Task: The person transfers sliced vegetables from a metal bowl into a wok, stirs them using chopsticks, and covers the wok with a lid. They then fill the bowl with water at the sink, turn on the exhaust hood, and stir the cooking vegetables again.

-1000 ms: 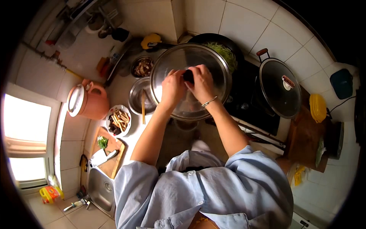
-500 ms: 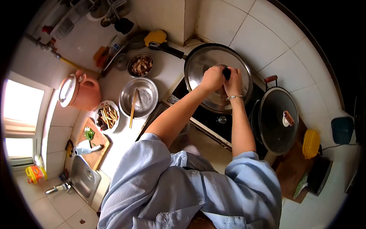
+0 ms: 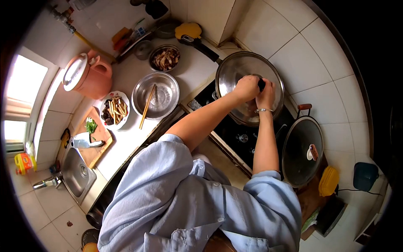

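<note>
A large steel lid [image 3: 231, 69] lies over a long-handled pan [image 3: 206, 51] on the black stove. My left hand [image 3: 247, 87] is closed around the lid's black knob [image 3: 261, 85] from the left. From the other side my right hand [image 3: 265, 97], with a bracelet at its wrist, has its fingers wrapped on the same knob. Most of the knob is covered by the fingers. What the pan holds is hidden under the lid.
A second lidded pot [image 3: 303, 147] stands right of the stove [image 3: 228, 136]. On the left counter are a steel bowl [image 3: 167, 98] with chopsticks, a bowl of meat pieces [image 3: 166, 59], a plate of strips [image 3: 115, 110], a cleaver [image 3: 84, 141] on a cutting board [image 3: 97, 157], and a sink [image 3: 75, 172].
The view has shifted, so the pan and counter sit differently in the picture. Both hands stay on the lid's knob.
</note>
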Motion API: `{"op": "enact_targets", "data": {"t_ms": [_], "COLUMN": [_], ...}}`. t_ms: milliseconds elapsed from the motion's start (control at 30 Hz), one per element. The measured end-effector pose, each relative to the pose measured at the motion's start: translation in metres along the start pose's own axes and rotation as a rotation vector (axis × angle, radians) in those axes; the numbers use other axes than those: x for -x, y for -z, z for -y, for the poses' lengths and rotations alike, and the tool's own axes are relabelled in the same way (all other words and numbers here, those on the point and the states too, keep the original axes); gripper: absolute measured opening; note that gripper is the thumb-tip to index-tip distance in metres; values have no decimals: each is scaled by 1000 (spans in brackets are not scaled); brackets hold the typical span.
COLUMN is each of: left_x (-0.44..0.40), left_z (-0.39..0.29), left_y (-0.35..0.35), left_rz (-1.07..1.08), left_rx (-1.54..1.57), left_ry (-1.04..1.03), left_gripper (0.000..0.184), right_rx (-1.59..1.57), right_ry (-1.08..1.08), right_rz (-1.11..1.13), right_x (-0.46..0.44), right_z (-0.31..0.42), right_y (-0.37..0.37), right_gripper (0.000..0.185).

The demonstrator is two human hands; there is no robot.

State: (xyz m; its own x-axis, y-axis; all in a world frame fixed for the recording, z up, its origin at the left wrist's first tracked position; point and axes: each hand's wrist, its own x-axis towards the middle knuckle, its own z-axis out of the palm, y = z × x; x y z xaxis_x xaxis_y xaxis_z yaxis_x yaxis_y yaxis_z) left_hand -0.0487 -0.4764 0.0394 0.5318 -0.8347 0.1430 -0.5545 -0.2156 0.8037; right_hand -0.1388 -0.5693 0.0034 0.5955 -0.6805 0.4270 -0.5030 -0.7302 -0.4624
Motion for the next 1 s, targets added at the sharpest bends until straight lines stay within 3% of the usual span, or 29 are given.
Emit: {"op": "enact_targets", "data": {"t_ms": [100, 333, 467, 533, 633, 733, 767, 800, 867, 900, 933, 1000], "left_x": [0, -1, 9, 16, 40, 99, 122, 147, 208, 238, 269, 330], "left_z": [2, -1, -4, -6, -12, -25, -24, -20, -13, -2, 7, 18], "left_y": [0, -3, -11, -9, 10, 61, 75, 91, 126, 139, 152, 181], "left_rz": [-6, 72, -26, -48, -109, -188, -193, -199, -235, -260, -286, -283], "left_rx": [2, -12, 6, 27, 68, 197, 212, 222, 201, 189, 172, 331], "left_ry": [21, 106, 53, 7, -124, -261, -284, -309, -274, -240, -201, -19], "left_gripper": [30, 32, 25, 35, 41, 48, 49, 51, 52, 51, 49, 45], "right_rx": [1, -12, 27, -13, -252, -1028, -1460, -1472, -1130, -1250, -1356, -1316], "right_ry": [-18, 215, 180, -66, 36, -262, -547, -467, -238, -165, -252, -226], "right_rz": [20, 28, 36, 25, -137, 202, 302, 362, 326, 404, 516, 725], "right_x": [-1, -6, 0, -3, 6, 43, 58, 86, 139, 161, 179, 212], "right_z": [3, -30, -27, -17, 10, 65, 75, 115, 171, 196, 213, 257], "right_y": [0, -14, -7, -5, 13, 41, 40, 54, 56, 55, 48, 45], "right_gripper": [41, 45, 45, 43, 36, 38, 38, 38, 42, 44, 46, 44]}}
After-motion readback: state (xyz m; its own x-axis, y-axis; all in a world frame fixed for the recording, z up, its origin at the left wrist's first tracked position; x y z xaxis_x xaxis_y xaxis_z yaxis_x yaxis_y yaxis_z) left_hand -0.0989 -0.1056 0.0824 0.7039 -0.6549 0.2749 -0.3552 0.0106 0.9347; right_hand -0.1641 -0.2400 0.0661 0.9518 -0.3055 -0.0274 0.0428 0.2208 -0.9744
